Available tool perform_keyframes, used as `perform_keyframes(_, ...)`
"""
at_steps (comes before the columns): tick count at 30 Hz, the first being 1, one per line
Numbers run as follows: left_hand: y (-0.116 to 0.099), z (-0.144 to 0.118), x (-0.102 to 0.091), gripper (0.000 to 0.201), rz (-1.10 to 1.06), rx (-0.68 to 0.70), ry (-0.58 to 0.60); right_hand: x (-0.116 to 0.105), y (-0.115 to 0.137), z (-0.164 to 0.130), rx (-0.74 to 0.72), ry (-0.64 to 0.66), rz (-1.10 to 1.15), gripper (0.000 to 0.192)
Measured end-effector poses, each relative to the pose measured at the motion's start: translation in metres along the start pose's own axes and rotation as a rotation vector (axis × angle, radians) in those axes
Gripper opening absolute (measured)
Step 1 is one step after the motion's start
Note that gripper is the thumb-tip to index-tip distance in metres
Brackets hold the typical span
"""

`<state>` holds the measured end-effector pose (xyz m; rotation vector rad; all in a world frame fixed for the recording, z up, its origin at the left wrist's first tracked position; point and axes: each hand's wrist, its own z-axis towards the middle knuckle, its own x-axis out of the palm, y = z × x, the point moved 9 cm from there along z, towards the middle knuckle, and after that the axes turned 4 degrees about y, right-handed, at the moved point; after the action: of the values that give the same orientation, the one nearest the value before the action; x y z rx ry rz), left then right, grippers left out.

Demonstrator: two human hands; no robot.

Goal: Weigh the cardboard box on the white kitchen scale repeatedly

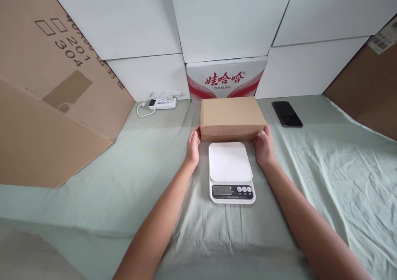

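– While both hands are on it, what's the step, & where's the box?

– Holding/steadying, I'd judge. L hand point(193, 149) & R hand point(264, 147) grip the plain kraft cardboard box point(233, 112) btwn them, 1 at each near corner, fingers part-curled. Box sits just beyond the digital kitchen scale point(231, 164), in front of the red-&-white bottled-water carton point(228, 79). Can't tell if hands bear any wt, or if box touches that carton.

– Next move calls for?

– My read: even pressure both sides, box kept level, near edge clear of scale; it's v. close.

– Scale reading?

– No digits legible. Platform bare.

– Counts, pls.

– Hands 2, both in use. Kraft box 1. Scale 1, w/ 3 round buttons. Water carton 1. Smartphone point(287, 114) 1, beyond R hand, to its right. White power bank (prob.) point(162, 103) 1, w/ white cable lying over & around it, far L. Big brown cartons 2: left-hand one point(62, 106), right-hand one point(369, 85), both cut by frame. White panels point(114, 15) at back: 5 visible. Green cloth point(149, 156) 1, wrinkled, under scale.
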<state>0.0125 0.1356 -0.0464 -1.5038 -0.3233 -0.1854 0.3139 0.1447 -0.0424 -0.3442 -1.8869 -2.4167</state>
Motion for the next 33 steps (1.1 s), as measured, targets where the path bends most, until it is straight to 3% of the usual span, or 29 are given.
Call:
perform_keyframes(8, 0.004, 0.001, -0.002, 0.080, -0.019, 0.007, 0.005, -0.002, -0.002, 0.005, -0.031, -0.014, -0.060, 0.064)
perform_keyframes(14, 0.003, 0.004, -0.005, 0.089, 0.014, 0.022, 0.000, 0.001, 0.002, 0.009, -0.103, 0.022, -0.108, 0.069)
perform_keyframes(27, 0.003, 0.010, -0.004, 0.079, 0.073, 0.057, 0.019, 0.005, 0.008, 0.013, -0.105, 0.011, -0.094, 0.062)
perform_keyframes(33, -0.004, 0.010, -0.001, 0.089, 0.098, 0.110, 0.052, 0.006, 0.007, 0.015, -0.090, 0.003, -0.072, 0.068)
